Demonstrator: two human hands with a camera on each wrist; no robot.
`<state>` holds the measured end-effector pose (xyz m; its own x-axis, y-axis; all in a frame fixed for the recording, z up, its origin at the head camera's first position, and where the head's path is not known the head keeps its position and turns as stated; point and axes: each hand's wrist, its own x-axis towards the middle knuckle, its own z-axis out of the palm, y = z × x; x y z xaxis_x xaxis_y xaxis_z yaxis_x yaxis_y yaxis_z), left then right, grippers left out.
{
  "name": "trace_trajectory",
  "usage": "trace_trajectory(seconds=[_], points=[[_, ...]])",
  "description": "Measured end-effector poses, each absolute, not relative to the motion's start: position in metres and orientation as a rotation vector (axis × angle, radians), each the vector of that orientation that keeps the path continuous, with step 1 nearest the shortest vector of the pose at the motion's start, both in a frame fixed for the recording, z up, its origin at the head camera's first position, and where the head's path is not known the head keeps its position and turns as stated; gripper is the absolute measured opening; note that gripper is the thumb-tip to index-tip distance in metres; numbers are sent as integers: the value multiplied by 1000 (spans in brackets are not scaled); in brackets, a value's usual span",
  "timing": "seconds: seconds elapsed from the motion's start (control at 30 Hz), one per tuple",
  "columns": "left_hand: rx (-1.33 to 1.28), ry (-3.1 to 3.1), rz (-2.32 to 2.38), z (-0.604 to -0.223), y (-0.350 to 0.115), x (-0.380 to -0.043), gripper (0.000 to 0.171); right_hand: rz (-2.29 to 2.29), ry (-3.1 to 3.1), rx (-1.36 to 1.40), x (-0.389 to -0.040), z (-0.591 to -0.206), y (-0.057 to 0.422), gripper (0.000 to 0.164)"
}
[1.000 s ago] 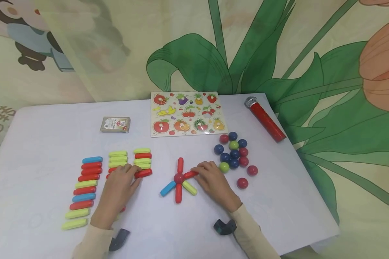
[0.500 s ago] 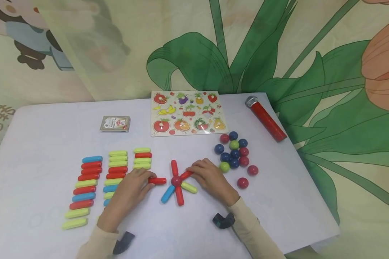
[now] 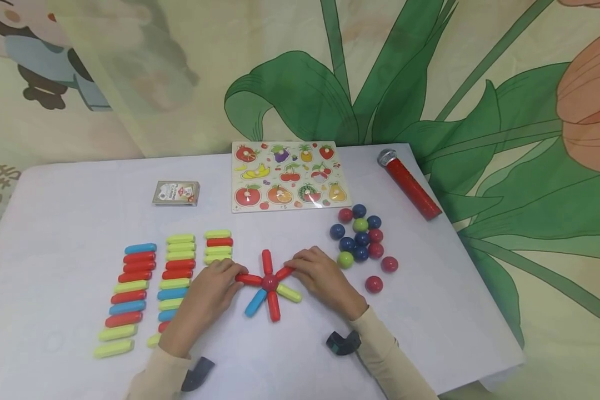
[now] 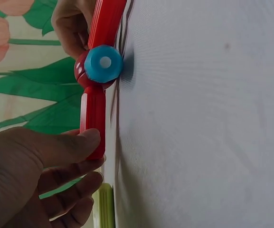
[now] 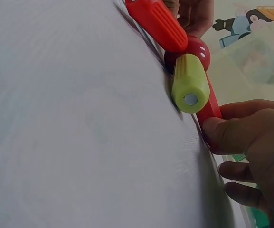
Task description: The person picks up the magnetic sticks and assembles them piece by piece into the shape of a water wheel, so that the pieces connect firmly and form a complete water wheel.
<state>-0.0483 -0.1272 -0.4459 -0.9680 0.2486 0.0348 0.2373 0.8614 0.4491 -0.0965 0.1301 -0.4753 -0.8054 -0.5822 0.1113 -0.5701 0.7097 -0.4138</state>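
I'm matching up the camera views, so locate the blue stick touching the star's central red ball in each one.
Head: blue stick just left of centre, lower half.
Left wrist: blue stick, end-on, upper left of centre.
Right wrist: not visible.
Shared landmark: the central red ball, visible in all three views.

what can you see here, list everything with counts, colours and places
Cloth-covered table: one, white, underneath
Glossy hub ball: one, red, centre
Ridged hub rods: six (four red, one blue, one lime), around the ball
Loose ridged rods: over twenty, red, blue and lime, left
Loose glossy balls: thirteen (six blue, five red, two green), right
Fruit-picture board: one, multicoloured, back middle
Small card box: one, gold-toned, back left
Microphone-shaped object: one, red and silver, back right
Printed backdrop: one, multicoloured, behind
Curved pieces: two, black, by wrists
Sleeves: two, beige, lower edge
Left hand: one, pinching left red rod
Right hand: one, pinching upper-right red rod
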Motion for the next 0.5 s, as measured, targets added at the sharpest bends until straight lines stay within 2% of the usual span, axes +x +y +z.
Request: trace_trajectory(seconds=[0.2,0.4,0.5], points=[[362,2983,737,-446,-129,-49,40,-686,3075,-797,-88,-463,146,36],[397,3007,794,-440,-125,-51,39,-598,3380,-374,-68,-445,188,26],[466,3045,801,-438,-113,-55,41,-487,3375,-137,-57,-442,206,29]])
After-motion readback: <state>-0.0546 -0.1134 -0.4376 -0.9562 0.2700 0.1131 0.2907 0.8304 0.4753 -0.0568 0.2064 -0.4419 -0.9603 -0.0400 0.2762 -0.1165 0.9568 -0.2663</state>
